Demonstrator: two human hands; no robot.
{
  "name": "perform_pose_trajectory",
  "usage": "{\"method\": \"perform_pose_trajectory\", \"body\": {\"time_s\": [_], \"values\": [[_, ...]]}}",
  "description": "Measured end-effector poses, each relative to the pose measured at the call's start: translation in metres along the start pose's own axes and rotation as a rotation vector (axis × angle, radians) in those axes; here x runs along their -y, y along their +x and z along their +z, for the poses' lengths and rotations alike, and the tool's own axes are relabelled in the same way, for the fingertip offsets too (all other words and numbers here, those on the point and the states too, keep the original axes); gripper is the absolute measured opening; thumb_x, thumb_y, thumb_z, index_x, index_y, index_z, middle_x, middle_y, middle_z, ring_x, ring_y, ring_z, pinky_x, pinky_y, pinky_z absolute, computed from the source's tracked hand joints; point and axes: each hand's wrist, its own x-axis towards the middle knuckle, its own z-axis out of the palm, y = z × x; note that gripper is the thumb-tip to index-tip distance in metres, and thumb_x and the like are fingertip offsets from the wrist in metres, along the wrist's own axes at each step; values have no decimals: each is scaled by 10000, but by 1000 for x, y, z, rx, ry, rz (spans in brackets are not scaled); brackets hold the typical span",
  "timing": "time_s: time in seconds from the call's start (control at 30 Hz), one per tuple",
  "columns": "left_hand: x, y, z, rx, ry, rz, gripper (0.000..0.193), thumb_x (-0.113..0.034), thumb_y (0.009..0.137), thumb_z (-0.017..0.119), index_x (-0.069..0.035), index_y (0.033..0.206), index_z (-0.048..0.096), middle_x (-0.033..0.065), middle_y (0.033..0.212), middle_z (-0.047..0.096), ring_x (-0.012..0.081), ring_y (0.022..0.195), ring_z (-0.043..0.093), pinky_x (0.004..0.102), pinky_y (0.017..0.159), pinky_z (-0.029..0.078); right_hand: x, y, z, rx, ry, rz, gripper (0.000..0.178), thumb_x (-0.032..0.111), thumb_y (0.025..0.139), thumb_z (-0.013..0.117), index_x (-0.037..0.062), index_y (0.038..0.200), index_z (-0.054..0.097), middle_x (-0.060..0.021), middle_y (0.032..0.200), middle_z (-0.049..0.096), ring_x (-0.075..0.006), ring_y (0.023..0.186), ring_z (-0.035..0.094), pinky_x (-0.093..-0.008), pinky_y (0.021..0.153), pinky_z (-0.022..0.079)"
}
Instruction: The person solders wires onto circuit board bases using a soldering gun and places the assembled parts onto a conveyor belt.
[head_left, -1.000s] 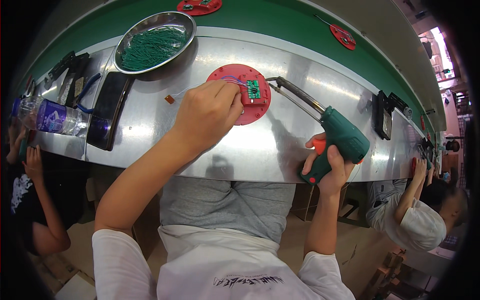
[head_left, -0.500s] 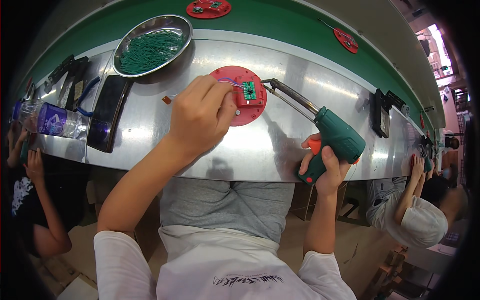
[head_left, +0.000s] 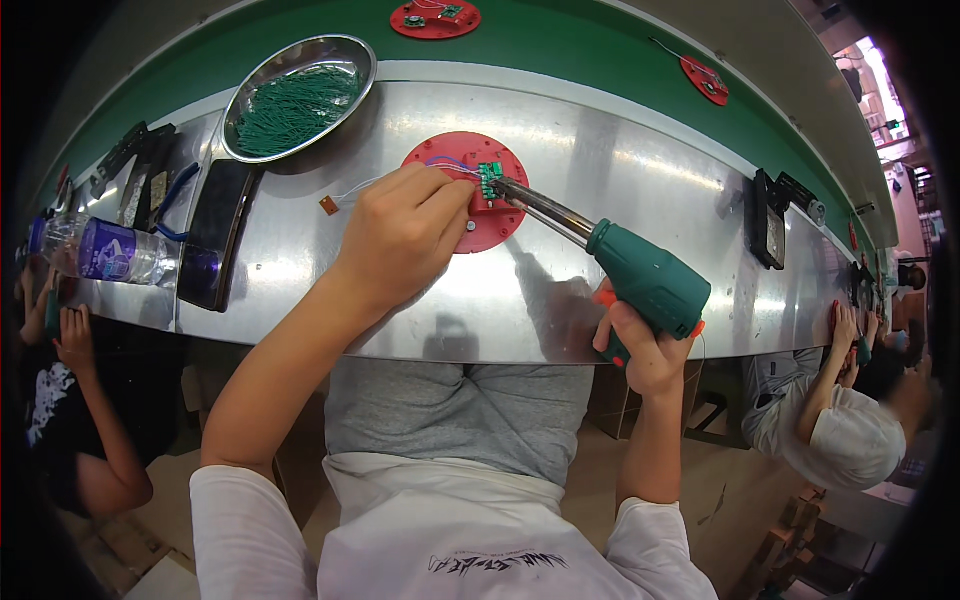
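Note:
A round red plastic plate (head_left: 487, 238) lies on the metal bench, with a small green circuit board (head_left: 491, 172) on its raised block. Blue and white wires (head_left: 447, 161) run from the board, passing behind my left hand (head_left: 405, 222). Its thumb and index finger pinch together at the board's left edge; what they hold is hidden. A green soldering gun (head_left: 650, 275) with orange parts is gripped in my right hand (head_left: 650, 350). The gun's dark tip reaches the board's right side, apparently touching it. A small copper-coloured disc (head_left: 329, 205) sits on the white wires' far end.
A steel bowl (head_left: 372, 75) of cut green wires stands at the far left. Nearby lie a dark phone (head_left: 215, 235), blue-handled pliers (head_left: 178, 200) and a plastic bottle (head_left: 120, 250). More red plates (head_left: 435, 20) rest on the green strip. A black holder (head_left: 768, 220) stands right; people work on both sides.
My right hand has brought the soldering gun left, its tip moving from beside the plate onto the circuit board. My left hand stays pinched at the board; the plate has shifted slightly left.

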Motion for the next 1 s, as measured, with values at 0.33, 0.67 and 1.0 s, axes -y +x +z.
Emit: {"method": "perform_pose_trajectory", "body": {"time_s": [0.33, 0.67, 1.0], "values": [[0, -1, 2, -3, 13, -16, 155, 14, 783, 713, 20, 937, 701, 129, 849, 686, 291, 743, 665, 381, 677, 547, -2, 3, -1, 12, 25, 7, 165, 20, 883, 644, -75, 1016, 662, -70, 728, 646, -126, 505, 595, -246, 450, 443], [-1, 0, 2, 11, 6, -18, 159, 8, 783, 711, 20, 942, 700, 131, 851, 686, 297, 743, 663, 389, 679, 545, -10, 4, -14, 24, 94, 67, 364, 164, 952, 569, -89, 1214, 560, -214, 918, 640, -221, 495, 591, -302, 439, 482], [0, 2, 5, -52, 6, 37, 116, -37, 775, 686, -8, 885, 665, 93, 792, 634, 268, 705, 620, 386, 633, 518, -9, -2, -35, -122, 94, -72, 408, 117, 931, 603, -90, 1276, 537, -213, 972, 675, -222, 509, 609, -307, 463, 496]]}}
